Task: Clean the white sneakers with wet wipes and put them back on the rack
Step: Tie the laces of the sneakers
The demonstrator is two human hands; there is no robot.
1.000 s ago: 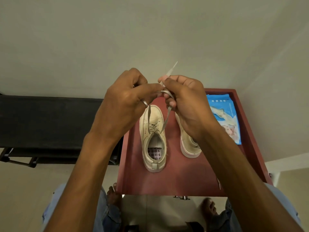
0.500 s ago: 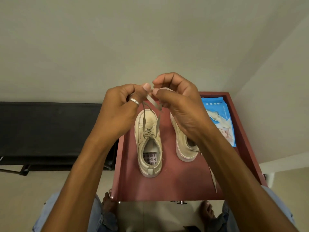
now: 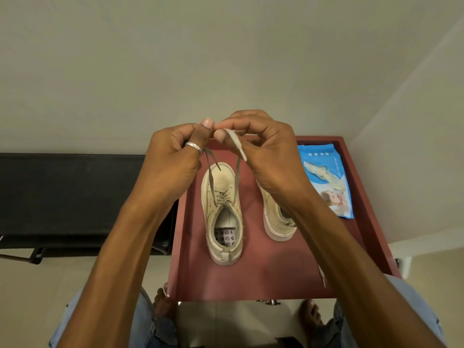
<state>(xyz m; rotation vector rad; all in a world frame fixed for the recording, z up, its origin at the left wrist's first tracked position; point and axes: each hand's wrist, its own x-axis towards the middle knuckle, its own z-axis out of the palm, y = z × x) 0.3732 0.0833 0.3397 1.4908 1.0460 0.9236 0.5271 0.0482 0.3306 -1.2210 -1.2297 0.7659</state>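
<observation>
Left hand (image 3: 173, 156), right hand (image 3: 263, 146) — each pinching grey flat lace (image 3: 210, 169) of cream low-top sneaker (image 3: 221, 187) at 6 o'clock | tip (image 3: 237, 148) upright earlier, now drooping | likely retying — racking pending

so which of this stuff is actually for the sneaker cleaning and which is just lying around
In the job: centre sneaker, its laces pinched by left hand and right hand, second sneaker, wet wipes pack, red tabletop.
Just lying about: black bench, loose strip on the tabletop.

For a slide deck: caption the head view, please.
Left hand and right hand pinch the laces of one sneaker on a red table, wipes pack alongside.
</observation>
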